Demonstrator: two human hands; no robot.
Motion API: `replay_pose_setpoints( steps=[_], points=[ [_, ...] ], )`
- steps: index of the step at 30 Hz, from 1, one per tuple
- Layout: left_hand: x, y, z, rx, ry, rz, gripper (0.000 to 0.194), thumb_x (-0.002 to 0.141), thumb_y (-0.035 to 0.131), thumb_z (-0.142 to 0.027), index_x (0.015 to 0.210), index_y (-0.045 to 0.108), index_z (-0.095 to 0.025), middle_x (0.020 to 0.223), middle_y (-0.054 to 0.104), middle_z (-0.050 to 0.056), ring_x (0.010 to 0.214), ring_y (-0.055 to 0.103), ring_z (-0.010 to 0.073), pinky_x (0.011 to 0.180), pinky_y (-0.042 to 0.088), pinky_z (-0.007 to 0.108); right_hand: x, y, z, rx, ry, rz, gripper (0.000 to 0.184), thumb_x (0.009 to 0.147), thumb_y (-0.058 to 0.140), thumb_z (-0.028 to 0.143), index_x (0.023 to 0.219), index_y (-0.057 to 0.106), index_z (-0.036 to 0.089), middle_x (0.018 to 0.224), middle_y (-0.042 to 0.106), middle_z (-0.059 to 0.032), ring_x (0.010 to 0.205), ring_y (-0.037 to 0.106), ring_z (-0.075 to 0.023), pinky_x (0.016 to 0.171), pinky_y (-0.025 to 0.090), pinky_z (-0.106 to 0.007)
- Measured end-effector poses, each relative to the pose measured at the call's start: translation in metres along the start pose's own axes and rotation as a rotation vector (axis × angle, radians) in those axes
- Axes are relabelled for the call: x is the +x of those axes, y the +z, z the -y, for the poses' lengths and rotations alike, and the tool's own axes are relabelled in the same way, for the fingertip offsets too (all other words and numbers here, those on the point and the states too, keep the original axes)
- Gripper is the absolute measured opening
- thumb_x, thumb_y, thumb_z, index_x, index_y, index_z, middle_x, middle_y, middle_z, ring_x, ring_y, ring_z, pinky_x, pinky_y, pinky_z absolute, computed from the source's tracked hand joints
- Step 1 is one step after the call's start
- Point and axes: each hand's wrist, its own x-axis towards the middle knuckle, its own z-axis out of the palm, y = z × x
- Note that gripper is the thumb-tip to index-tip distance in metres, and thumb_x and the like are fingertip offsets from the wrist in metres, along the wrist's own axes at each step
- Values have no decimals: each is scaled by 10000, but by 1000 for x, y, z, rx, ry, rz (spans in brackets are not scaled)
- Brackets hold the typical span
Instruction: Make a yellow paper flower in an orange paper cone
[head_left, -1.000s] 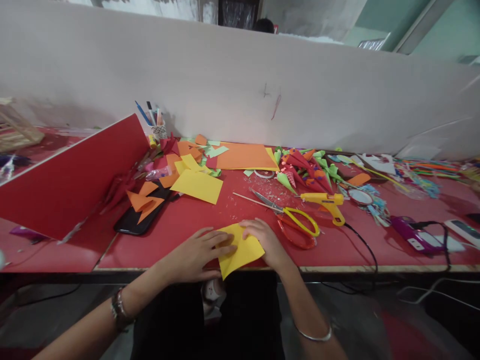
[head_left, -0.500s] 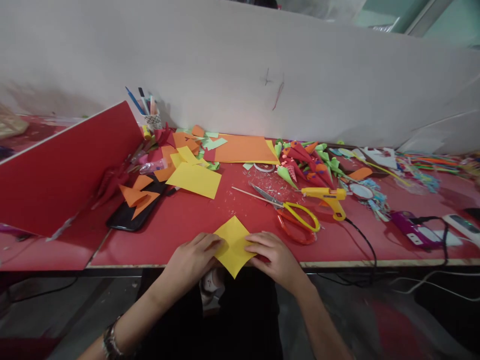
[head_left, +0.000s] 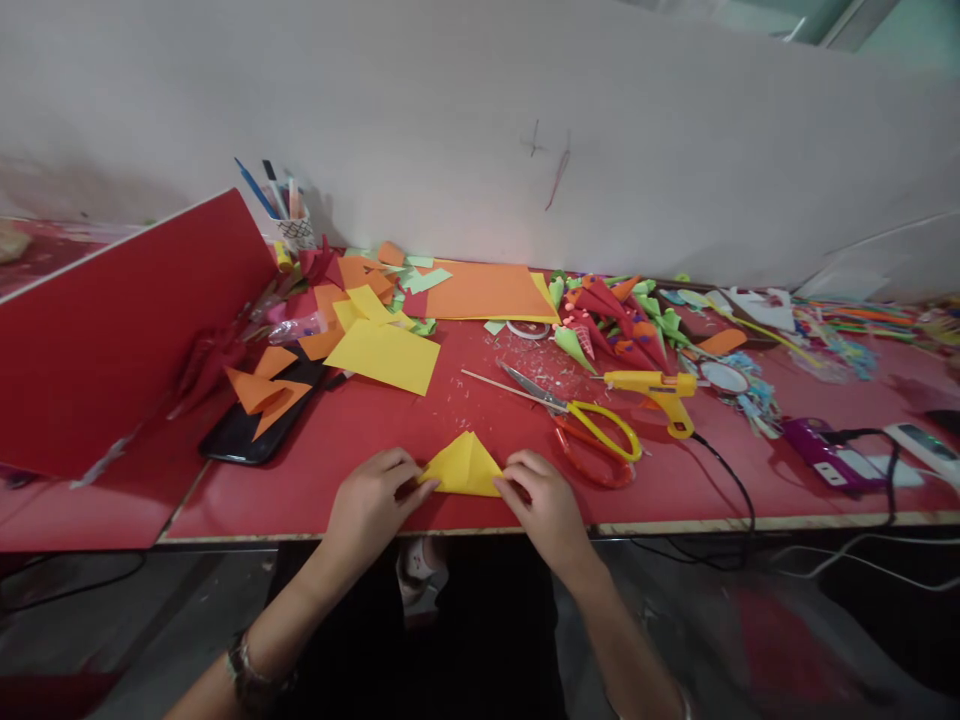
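Note:
A small yellow paper [head_left: 463,467], folded into a triangle, lies near the front edge of the red table [head_left: 390,430]. My left hand [head_left: 373,503] pinches its left corner and my right hand [head_left: 545,501] pinches its right corner, fingers curled on the paper. Yellow-handled scissors [head_left: 585,425] lie just right of my right hand, with an orange-handled pair beneath them. A yellow glue gun [head_left: 656,390] rests further right, its black cord running off the table edge.
A red board [head_left: 120,320] leans at the left beside a black phone [head_left: 251,425] under orange scraps. Yellow and orange sheets [head_left: 390,355], paper cones [head_left: 607,335], a pen cup [head_left: 292,228] and a purple device [head_left: 821,452] crowd the back. A white partition [head_left: 480,130] walls the far side.
The yellow square was turned to a diamond, then folded in half into a triangle. Both hands shifted from lying on the sheet to pinching its two side corners.

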Motion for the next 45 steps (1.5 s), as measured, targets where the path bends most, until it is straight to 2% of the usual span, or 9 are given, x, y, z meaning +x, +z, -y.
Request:
replay_pose_setpoints(
  steps=[4, 8, 13, 20, 31, 35, 39, 42, 45],
  points=[
    [-1, -2, -3, 71, -59, -26, 281, 828, 452, -390, 677, 564, -181, 726, 594, 13, 693, 543, 139, 587, 389, 226, 2, 4, 3, -186, 46, -25, 246, 841, 464, 267, 610, 488, 185, 650, 503, 1, 653, 463, -136, 609, 319, -249],
    [0, -2, -6, 99, -107, -25, 280, 832, 444, -399, 683, 554, -189, 715, 603, 4, 694, 542, 143, 575, 367, 225, 3, 6, 4, -302, 39, -62, 257, 824, 493, 281, 588, 467, 183, 607, 494, 16, 619, 445, -128, 622, 278, -261],
    [3, -2, -6, 89, -147, 8, 273, 835, 436, -399, 683, 532, -194, 670, 595, -9, 624, 532, 130, 543, 330, 221, 5, 6, 2, -321, 17, -61, 271, 837, 468, 293, 588, 475, 184, 587, 497, 18, 593, 451, -122, 610, 260, -258],
    [7, -5, -7, 187, -140, 67, 242, 837, 431, -365, 680, 490, -190, 642, 573, -14, 547, 504, 117, 485, 276, 215, 6, 9, 3, -352, 51, -85, 276, 839, 464, 299, 587, 470, 188, 588, 509, 13, 600, 466, -131, 612, 258, -263],
    [5, -11, -6, 236, -73, 149, 185, 868, 375, -290, 793, 515, -194, 743, 597, 8, 644, 553, 138, 534, 358, 214, 10, 10, 2, -391, 66, -78, 312, 843, 458, 336, 570, 480, 187, 571, 509, 10, 577, 466, -131, 598, 253, -264],
    [9, -11, 5, 253, 37, 163, 227, 878, 355, -288, 994, 531, -203, 871, 591, 38, 756, 563, 148, 643, 416, 231, 11, 10, 1, -392, 69, -72, 332, 853, 436, 351, 570, 488, 185, 571, 512, 4, 581, 471, -132, 594, 246, -263],
    [31, -17, 27, 205, 376, 325, 366, 861, 401, -336, 1225, 427, -311, 1025, 527, 46, 934, 504, 169, 816, 400, 284, 11, 11, 0, -387, 69, -72, 325, 848, 447, 351, 571, 491, 187, 572, 511, 11, 578, 472, -128, 589, 242, -264],
    [51, -26, 41, 160, 562, 465, 461, 821, 447, -431, 1269, 342, -407, 1322, 354, 33, 1086, 405, 222, 937, 308, 379, 11, 11, 1, -383, 78, -67, 303, 833, 477, 344, 573, 489, 189, 574, 508, 18, 577, 470, -126, 586, 240, -265],
    [66, -34, 48, 164, 629, 567, 524, 791, 473, -471, 1279, 283, -453, 1425, 213, -20, 1141, 346, 262, 969, 240, 432, 12, 11, 2, -374, 94, -52, 284, 821, 500, 337, 578, 488, 190, 575, 503, 25, 581, 467, -124, 585, 242, -264]
  ],
)
